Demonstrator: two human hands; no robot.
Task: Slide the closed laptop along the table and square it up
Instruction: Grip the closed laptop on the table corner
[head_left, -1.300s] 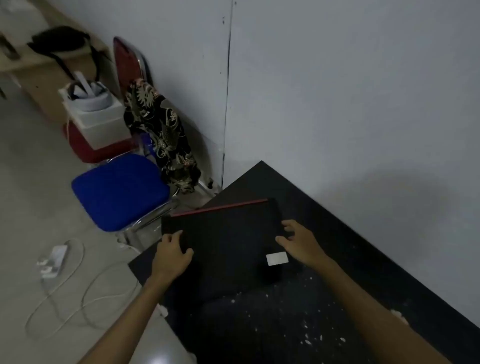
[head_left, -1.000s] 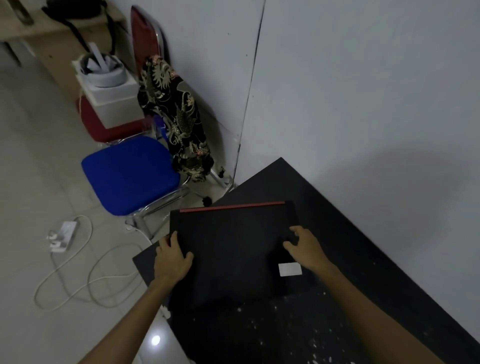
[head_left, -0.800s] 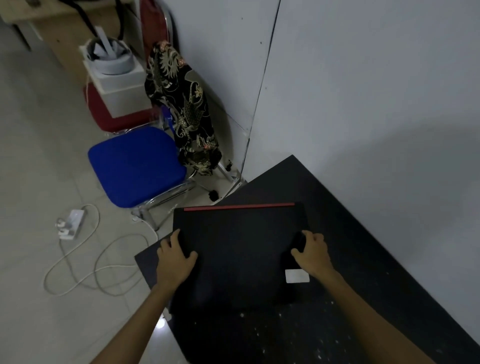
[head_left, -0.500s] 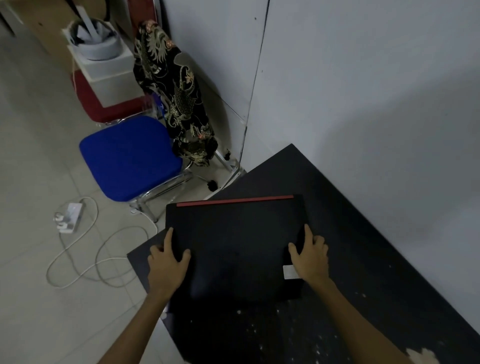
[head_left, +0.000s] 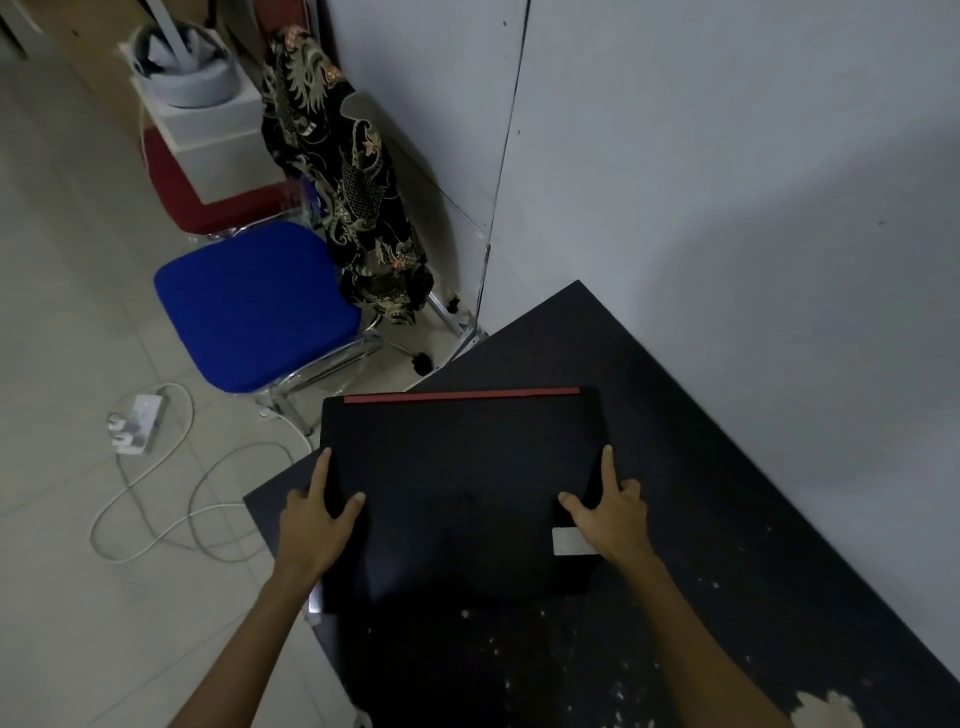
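now both hands grip the closed laptop (head_left: 457, 483) on the black table (head_left: 727, 467): left hand (head_left: 317, 525) and right hand (head_left: 608, 514) clamp its side edges, thumbs on the lid.

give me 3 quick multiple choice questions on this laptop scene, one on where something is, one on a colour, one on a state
1. Where is the white sticker on the laptop?
A. by the right hand
B. by the left hand
C. on the red strip

2. What colour is the chair seat?
A. green
B. blue
C. yellow

3. What state is the laptop in?
A. open
B. closed, flat on the table
C. lifted off the table

Answers: 1 A, it lies beside the right hand. 2 B, the cushion is plainly blue. 3 B, the lid is shut on the black table, both hands, including the left hand, gripping its sides.
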